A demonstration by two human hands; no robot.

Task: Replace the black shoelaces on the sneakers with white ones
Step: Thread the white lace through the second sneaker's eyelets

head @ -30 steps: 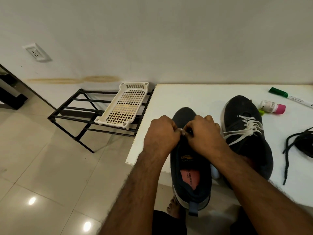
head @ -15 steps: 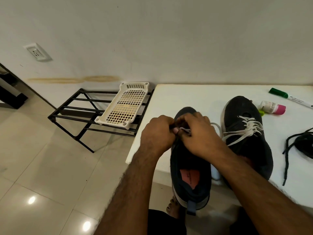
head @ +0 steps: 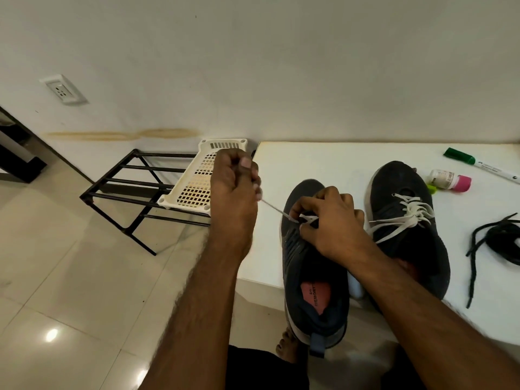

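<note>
Two dark sneakers stand on the white table [head: 323, 161]. The near left sneaker [head: 312, 277] overhangs the table's front edge. My left hand [head: 235, 192] is raised to the left of it and pinches a white lace [head: 277, 211], drawn taut from the shoe's lower eyelets. My right hand [head: 329, 220] rests on the shoe's front and pinches the lace at the eyelets. The right sneaker [head: 405, 220] carries a white lace [head: 405, 218] loosely threaded. A black lace [head: 495, 243] lies in a heap at the table's right.
A green marker [head: 478, 164] and a small bottle with a pink cap [head: 450, 180] lie behind the right sneaker. Left of the table stands a black metal rack [head: 132, 187] holding a cream plastic basket [head: 197, 187]. Tiled floor lies below.
My left hand has pulled away from the shoe up and to the left, drawing the white lace out taut. My right hand stays at the eyelets.
</note>
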